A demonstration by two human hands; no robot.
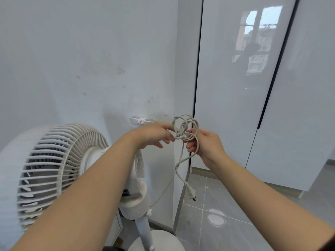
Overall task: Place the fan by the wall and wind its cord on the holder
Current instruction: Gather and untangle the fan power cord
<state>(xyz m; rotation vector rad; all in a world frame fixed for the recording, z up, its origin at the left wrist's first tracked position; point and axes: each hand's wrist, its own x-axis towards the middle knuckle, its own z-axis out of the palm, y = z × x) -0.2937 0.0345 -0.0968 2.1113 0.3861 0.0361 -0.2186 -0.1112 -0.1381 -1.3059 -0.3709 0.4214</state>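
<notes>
A white pedestal fan [54, 165] stands close to the pale wall at lower left, its grille facing left. Its off-white cord [184, 127] is gathered into several loose loops held up in front of the wall. My left hand [154, 134] pinches the loops from the left. My right hand [204, 144] grips the loops and the trailing strand from the right. The plug [191, 193] dangles below on that strand. A small white holder [139, 120] is stuck on the wall just behind my left hand, with no cord on it.
Glossy white cabinet doors [253, 87] with dark seams fill the right side. The wall corner [178, 160] runs down right behind the cord. Grey floor tiles [226, 205] lie below, with a round white patch [216, 219]. The fan's round base [163, 240] sits at the bottom.
</notes>
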